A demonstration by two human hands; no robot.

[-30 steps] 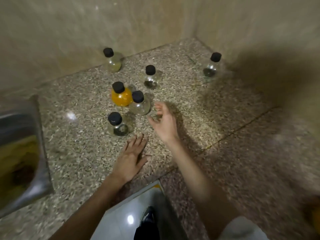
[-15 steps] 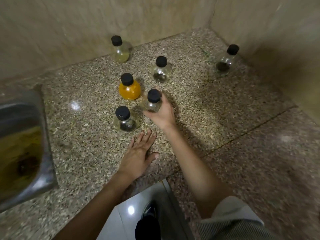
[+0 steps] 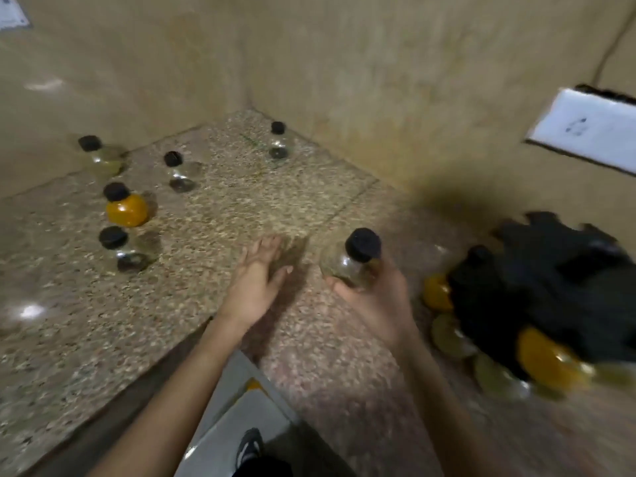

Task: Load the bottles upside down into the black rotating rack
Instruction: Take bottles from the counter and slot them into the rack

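Here the right hand (image 3: 373,297) is wrapped around a clear bottle (image 3: 347,266) with a black cap, holding it upright and lifted off the granite counter (image 3: 241,208). The black rack (image 3: 537,287) sits to the right of that bottle, blurred, with orange and yellowish bottles around its lower edge. The left hand (image 3: 256,273) lies flat on the counter to the left of the held bottle, fingers spread and gripping nothing. Farther left of the held bottle stand an orange bottle (image 3: 126,208) and a clear one (image 3: 128,254) just in front of it; three more capped bottles stand behind, toward the wall.
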